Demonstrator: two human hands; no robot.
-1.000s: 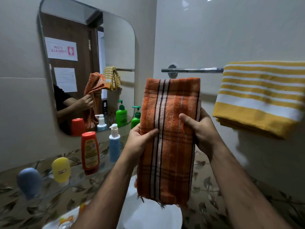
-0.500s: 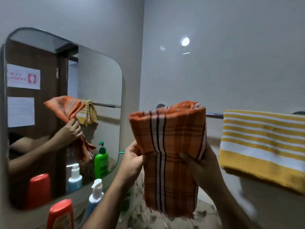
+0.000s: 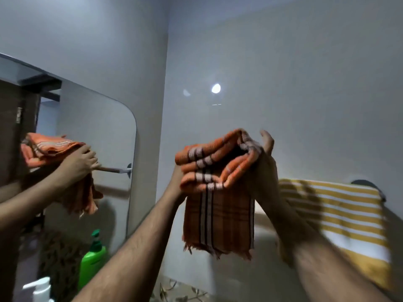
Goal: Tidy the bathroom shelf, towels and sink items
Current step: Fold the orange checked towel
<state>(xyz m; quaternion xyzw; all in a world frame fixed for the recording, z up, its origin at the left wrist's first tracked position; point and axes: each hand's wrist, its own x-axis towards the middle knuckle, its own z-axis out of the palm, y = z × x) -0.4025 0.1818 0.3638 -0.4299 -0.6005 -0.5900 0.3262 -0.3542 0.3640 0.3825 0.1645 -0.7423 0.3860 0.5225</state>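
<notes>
Nearest the camera, both forearms rise from the bottom edge toward a folded orange plaid cotton towel with dark and white stripes (image 3: 218, 205). Left hand (image 3: 177, 182) is largely hidden behind the towel's left edge; it appears to grip the fold from behind, but finger positions cannot be confirmed. Right hand (image 3: 265, 162) clamps the upper right corner, thumb raised clear above the fabric, remaining fingers wrapped into the layers. Towel is held high at chest-to-head level, top fold spread into an open loop; judged purpose is to drape it over the wall rail, so the opening is kept wide. Fabric: several stacked layers at top, lower part hanging flat, frayed fringe at bottom hem. Lower left, a green plastic pump bottle (image 3: 92, 262) and a white pump dispenser (image 3: 40, 288) stand by the mirror with rounded corner (image 3: 113, 131). Beyond, at right, a yellow-and-white striped towel (image 3: 340, 219) hangs against the pale wall; its rail is covered.
</notes>
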